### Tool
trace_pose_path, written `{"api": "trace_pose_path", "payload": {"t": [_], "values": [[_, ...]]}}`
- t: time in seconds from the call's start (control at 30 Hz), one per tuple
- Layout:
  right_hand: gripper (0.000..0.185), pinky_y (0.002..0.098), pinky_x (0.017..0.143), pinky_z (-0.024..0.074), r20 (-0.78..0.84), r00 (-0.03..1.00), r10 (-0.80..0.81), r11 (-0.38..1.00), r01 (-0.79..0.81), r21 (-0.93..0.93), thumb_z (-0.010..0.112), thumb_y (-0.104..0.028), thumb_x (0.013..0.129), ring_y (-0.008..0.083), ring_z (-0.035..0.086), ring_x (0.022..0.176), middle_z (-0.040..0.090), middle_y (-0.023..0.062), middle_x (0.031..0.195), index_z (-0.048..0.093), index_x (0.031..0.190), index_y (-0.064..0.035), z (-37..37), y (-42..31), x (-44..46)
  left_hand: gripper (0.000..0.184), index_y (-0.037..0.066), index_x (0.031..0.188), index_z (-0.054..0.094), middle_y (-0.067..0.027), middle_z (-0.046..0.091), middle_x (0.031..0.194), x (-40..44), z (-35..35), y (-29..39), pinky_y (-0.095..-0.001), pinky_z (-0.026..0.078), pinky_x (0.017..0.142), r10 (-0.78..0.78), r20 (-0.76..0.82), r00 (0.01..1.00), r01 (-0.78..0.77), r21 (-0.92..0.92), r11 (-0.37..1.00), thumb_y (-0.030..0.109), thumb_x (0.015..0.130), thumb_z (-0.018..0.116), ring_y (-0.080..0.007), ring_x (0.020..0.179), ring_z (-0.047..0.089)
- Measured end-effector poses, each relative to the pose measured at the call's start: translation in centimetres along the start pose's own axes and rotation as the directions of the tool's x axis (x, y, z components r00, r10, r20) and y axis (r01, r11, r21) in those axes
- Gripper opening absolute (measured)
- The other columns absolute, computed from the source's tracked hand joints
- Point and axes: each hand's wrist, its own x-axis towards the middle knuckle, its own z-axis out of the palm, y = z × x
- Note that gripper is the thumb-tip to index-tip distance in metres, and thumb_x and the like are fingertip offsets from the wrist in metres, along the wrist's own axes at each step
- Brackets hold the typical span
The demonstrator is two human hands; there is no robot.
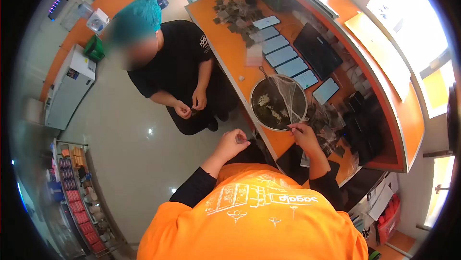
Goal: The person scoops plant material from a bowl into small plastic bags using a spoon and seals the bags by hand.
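Note:
My left hand (pixel 231 145) is held over the front edge of the counter, its fingers curled around a small round thing (pixel 240 138), perhaps a little clear container. At the near rim of a large round metal bowl (pixel 253 97), my right hand (pixel 304 138) is closed in a pinch. What it grips is too small to make out. Inside the bowl lies a dark, greenish mass with pale clumps (pixel 273 114). Clear plastic film (pixel 287 92) drapes over the bowl's right side. A thin handle (pixel 262 71) sticks out at the far rim.
Several phones (pixel 282 56) lie in a row beyond the bowl, beside a black laptop (pixel 317 51). Small packets (pixel 235 12) are heaped at the counter's far end. A seated co-worker (pixel 168 58) in a teal cap is at the left. Packed shelves (pixel 79 197) stand lower left.

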Motion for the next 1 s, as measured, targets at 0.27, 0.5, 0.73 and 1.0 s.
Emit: {"api": "trace_pose_path", "payload": {"t": [0.27, 0.5, 0.73, 1.0], "values": [[0.024, 0.0231, 0.057, 0.0377, -0.065, 0.994, -0.086, 0.991, 0.092, 0.094, 0.054, -0.012, 0.098, 0.0059, 0.049, 0.067, 0.060, -0.0002, 0.084, 0.067, 0.114, 0.0003, -0.9, -1.3, -1.5, 0.021, 0.010, 0.086, 0.066, -0.0051, 0.070, 0.082, 4.6, -1.5, 3.6, -0.0423, 0.051, 0.079, 0.260, -0.135, 0.956, -0.232, 0.190, 0.954, 0.023, 0.075, 0.078, -0.0297, 0.087, 0.065], [0.020, 0.0244, 0.057, 0.0387, -0.155, 0.956, -0.250, 0.965, 0.233, -0.119, 0.060, -0.013, 0.094, 0.0065, 0.048, 0.065, 0.059, -0.0010, 0.075, 0.071, 0.103, 0.0020, -3.1, -7.0, -5.4, 0.020, 0.010, 0.086, 0.065, -0.0033, 0.069, 0.082, 9.2, 0.4, 7.9, -0.0440, 0.048, 0.083, 0.400, -0.112, 0.910, -0.350, 0.310, 0.884, 0.021, 0.075, 0.078, -0.0296, 0.089, 0.064], [0.021, 0.0278, 0.059, 0.0447, -0.144, 0.917, -0.372, 0.866, 0.287, -0.409, 0.062, -0.013, 0.090, 0.0089, 0.057, 0.065, 0.065, 0.0040, 0.071, 0.073, 0.099, 0.0032, -5.3, -10.3, -7.2, 0.025, 0.012, 0.085, 0.064, -0.0024, 0.067, 0.081, 10.6, 3.0, 9.3, -0.0467, 0.044, 0.086, 0.521, -0.112, 0.846, -0.458, 0.349, 0.818, 0.016, 0.068, 0.081, -0.0298, 0.096, 0.061], [0.022, 0.0338, 0.062, 0.0502, -0.046, 0.886, -0.462, 0.717, 0.343, -0.607, 0.064, -0.015, 0.084, 0.0227, 0.064, 0.062, 0.068, 0.0154, 0.072, 0.073, 0.094, 0.0015, -6.0, -13.3, -6.6, 0.033, 0.009, 0.092, 0.066, -0.0083, 0.067, 0.087, 10.6, 3.3, 9.7, -0.0461, 0.046, 0.086, 0.541, -0.098, 0.835, -0.477, 0.360, 0.802, 0.014, 0.063, 0.082, -0.0325, 0.097, 0.062]]}}
